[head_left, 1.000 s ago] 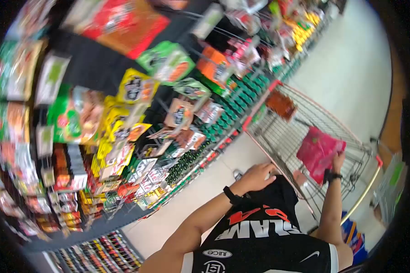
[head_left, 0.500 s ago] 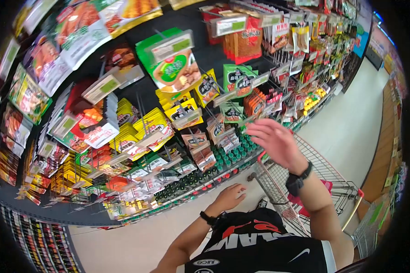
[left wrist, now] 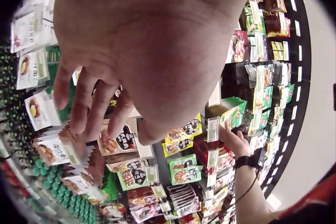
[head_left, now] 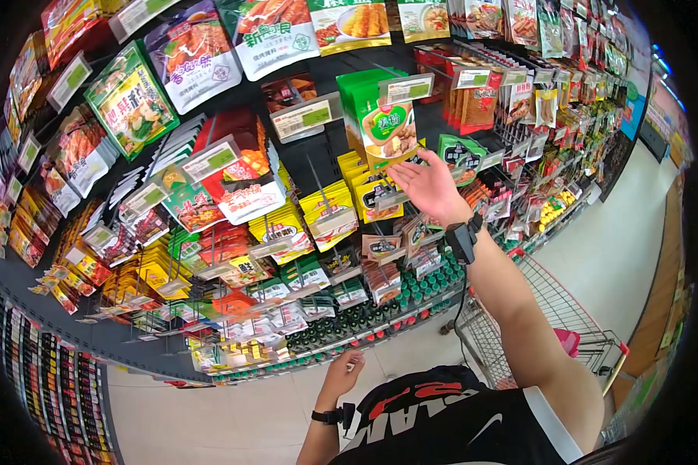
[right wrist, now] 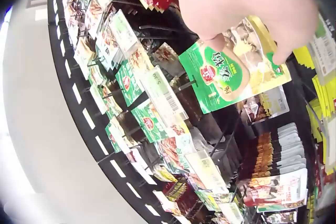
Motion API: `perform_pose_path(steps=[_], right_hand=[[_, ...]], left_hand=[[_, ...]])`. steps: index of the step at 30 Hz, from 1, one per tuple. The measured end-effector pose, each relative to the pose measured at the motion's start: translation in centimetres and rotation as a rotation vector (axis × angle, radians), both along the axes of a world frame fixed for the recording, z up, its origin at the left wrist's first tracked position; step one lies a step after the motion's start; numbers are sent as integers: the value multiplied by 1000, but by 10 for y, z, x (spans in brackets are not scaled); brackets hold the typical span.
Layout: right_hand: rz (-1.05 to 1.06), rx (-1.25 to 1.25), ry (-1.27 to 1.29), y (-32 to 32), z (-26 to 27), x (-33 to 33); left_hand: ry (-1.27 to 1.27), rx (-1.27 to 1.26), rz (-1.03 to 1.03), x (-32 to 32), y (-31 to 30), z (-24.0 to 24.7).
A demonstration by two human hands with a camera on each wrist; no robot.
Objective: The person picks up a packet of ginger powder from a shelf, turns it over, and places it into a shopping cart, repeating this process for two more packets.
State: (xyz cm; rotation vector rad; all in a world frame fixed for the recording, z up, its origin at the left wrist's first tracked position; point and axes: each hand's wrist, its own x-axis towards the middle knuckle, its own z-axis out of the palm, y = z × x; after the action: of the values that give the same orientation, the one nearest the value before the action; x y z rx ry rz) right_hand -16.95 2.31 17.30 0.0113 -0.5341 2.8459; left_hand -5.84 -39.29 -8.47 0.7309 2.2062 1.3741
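Observation:
My right hand (head_left: 432, 187) is raised at the rack, palm up and fingers extended, at the lower edge of a hanging green-and-brown packet (head_left: 390, 132). In the right wrist view, that hand (right wrist: 252, 6) covers part of the packet's (right wrist: 226, 74) edge; whether the fingertips pinch it is hidden. The left wrist view also shows the right hand (left wrist: 233, 139) just under the green packet (left wrist: 234, 113). My left hand (head_left: 343, 373) hangs low in front of the shelves, fingers loosely bent, holding nothing. Up close, the left hand (left wrist: 142, 45) has its fingers apart.
Rows of hanging packets with price tags surround the right hand, including yellow packets (head_left: 329, 213) and a red one (head_left: 473, 105). Green-capped bottles (head_left: 426, 288) line a low shelf. A wire shopping cart (head_left: 554, 298) with a pink item (head_left: 568, 341) stands at the right.
My right hand has left the pink item in the cart and risen left to the green packet. The left hand has lowered, and the view has turned toward the rack.

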Motion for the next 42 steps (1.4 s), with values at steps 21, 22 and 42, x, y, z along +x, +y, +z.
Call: perform_pose_path(steps=[21,22,42], right_hand=[[-259,341,40,-13,7,127],[-310,381,14,-18,1,137],[-800,963,-538,-121,-162,274]], left_hand=[[89,84,-354,2,67,41],[83,83,-374,2,71,43],[94,478,-160,22,157,122]])
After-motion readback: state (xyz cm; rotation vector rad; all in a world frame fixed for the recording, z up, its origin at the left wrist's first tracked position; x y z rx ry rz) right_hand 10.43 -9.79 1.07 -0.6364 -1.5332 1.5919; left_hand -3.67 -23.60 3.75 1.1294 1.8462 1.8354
